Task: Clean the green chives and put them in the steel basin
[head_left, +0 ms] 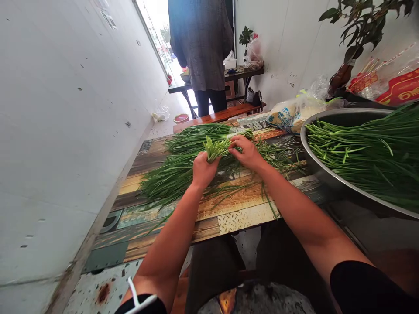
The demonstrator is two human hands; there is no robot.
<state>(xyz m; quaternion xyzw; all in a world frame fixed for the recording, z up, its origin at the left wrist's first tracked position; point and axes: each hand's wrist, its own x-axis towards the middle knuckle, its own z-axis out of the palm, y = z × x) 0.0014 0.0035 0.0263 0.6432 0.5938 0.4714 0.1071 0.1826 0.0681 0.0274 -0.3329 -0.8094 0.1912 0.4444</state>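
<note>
My left hand (204, 169) is closed around a bunch of green chives (214, 149), gripping it near the pale cut stem ends, which point up and to the right. To the right of those ends is my right hand (245, 151), its thumb and fingers pinched together close to the stems; whatever is between the fingertips is too small to make out. Long leaves of the held bunch trail left over the table. Behind it lies another pile of chives (196, 134). Loose trimmings (278, 156) are scattered right of my right hand.
A large metal basin (303, 138) full of chives stands at the right. Beyond it are plastic bags (288, 114) and a potted plant (356, 30). The patterned table (183, 216) runs close to the left wall. A person (207, 48) stands at a farther table.
</note>
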